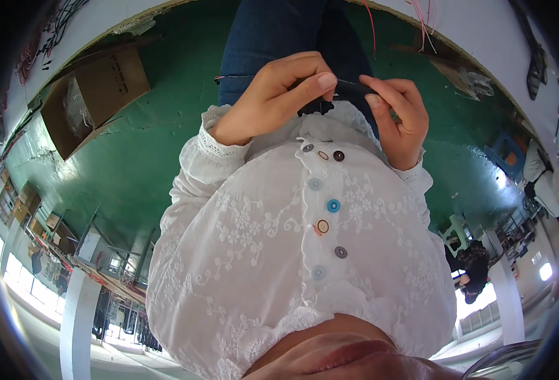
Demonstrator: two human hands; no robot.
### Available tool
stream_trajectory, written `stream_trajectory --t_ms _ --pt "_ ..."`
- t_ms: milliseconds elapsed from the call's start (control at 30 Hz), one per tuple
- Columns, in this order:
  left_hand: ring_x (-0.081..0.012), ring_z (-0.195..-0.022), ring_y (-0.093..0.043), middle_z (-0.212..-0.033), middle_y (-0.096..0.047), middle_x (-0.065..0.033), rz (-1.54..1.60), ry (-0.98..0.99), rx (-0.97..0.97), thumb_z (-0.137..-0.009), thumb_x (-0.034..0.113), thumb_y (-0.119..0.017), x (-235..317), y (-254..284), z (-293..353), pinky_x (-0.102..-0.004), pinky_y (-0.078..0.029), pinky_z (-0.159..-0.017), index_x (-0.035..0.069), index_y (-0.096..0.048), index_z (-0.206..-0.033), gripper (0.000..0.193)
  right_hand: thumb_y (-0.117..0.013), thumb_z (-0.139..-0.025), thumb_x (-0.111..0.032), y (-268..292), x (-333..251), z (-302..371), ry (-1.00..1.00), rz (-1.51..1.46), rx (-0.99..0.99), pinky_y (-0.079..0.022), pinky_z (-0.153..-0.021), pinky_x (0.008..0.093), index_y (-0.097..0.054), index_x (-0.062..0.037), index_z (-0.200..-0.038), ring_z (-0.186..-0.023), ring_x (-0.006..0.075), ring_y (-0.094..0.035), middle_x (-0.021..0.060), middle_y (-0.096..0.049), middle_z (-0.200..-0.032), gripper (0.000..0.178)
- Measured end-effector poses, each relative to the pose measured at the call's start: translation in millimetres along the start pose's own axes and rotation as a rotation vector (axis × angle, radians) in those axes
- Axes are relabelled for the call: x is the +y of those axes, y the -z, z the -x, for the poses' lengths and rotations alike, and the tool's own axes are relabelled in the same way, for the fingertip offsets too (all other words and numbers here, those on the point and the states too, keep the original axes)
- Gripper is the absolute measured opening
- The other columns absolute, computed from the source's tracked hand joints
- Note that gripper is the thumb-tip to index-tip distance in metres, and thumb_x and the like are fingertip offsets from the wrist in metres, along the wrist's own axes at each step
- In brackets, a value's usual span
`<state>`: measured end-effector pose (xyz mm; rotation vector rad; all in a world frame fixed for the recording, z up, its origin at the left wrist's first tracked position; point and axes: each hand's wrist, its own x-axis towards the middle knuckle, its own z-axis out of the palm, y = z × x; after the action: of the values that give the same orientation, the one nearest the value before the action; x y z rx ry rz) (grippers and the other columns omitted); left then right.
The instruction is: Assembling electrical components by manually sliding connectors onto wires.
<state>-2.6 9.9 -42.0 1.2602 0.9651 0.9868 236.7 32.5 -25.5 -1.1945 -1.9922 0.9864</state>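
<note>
My left hand (278,95) is closed in a pinch around a thin dark wire, in front of my lap. From behind its knuckles a thin wire end (234,76) sticks out to the left, with a small pinkish tip. My right hand (398,117) pinches a slim black piece (354,87), like a tube or sleeve, between thumb and forefinger. This black piece spans the short gap between both hands and seems to be in line with the wire. Where they join is hidden by my left fingers.
A pale worktop (184,5) curves across the far side, with dark and red cables (33,54) at its left and pink wires (423,25) hanging over its edge. An open cardboard box (96,101) stands on the green floor (146,145) to the left. Another person (473,269) is far right.
</note>
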Motion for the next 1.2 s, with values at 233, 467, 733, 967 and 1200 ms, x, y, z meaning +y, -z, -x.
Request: stream_trajectory --t_ms 233,467,733,967,1200 --pt "-0.0109 -0.072 -0.043 -0.078 -0.048 -0.0011 0.373 0.114 0.08 -0.104 0.02 -0.053 -7.3 -13.7 2.7 -0.0256 -0.033 -0.067 0.005 -0.057 -0.077 0.031 -0.074 -0.09 -0.004 1.6 -7.1 0.9 -0.031 0.011 -0.007 -0.047 -0.07 0.0264 -0.078 -0.0056 -0.114 -0.084 0.0149 -0.061 0.0051 -0.065 -0.096 0.025" --pt "-0.0109 -0.064 -0.036 -0.073 -0.042 -0.0004 0.539 0.232 0.185 -0.098 0.019 -0.054 -5.9 -15.9 3.6 -0.0273 -0.03 -0.061 0.006 -0.049 -0.066 0.035 -0.079 -0.086 -0.004 0.3 -14.6 1.0 0.053 0.14 0.005 -0.048 -0.069 0.0274 -0.08 -0.0086 -0.112 -0.081 0.0159 -0.06 0.0042 -0.064 -0.093 0.027" --pt "-0.01 -0.063 -0.041 -0.066 -0.045 0.0 0.675 0.243 0.211 -0.094 0.011 -0.056 9.2 -13.4 10.7 -0.0275 -0.032 -0.06 0.003 -0.052 -0.064 0.031 -0.079 -0.085 -0.003 -0.2 -21.2 5.5 0.093 0.122 0.005 -0.047 -0.066 0.0261 -0.08 -0.0079 -0.112 -0.078 0.0151 -0.059 0.0041 -0.063 -0.091 0.027" --pt "-0.0106 -0.064 -0.043 -0.069 -0.047 -0.0003 0.703 0.198 0.183 -0.094 0.009 -0.056 5.2 -12.8 15.9 -0.0271 -0.033 -0.061 0.003 -0.054 -0.066 0.028 -0.075 -0.088 0.0 -2.5 -21.7 11.3 0.001 0.006 0.018 -0.048 -0.068 0.0262 -0.079 -0.0052 -0.112 -0.08 0.0161 -0.062 0.0056 -0.065 -0.093 0.025" --pt "-0.0117 -0.073 -0.048 -0.074 -0.054 -0.0003 0.116 -0.127 0.134 -0.091 0.007 -0.061 -0.3 4.6 9.5 -0.0274 -0.038 -0.069 0.002 -0.059 -0.071 0.021 -0.074 -0.09 -0.004 1.2 -24.1 -11.2 0.184 0.007 -0.031 -0.047 -0.066 0.0283 -0.077 -0.0042 -0.108 -0.078 0.0179 -0.061 0.0072 -0.066 -0.093 0.017"
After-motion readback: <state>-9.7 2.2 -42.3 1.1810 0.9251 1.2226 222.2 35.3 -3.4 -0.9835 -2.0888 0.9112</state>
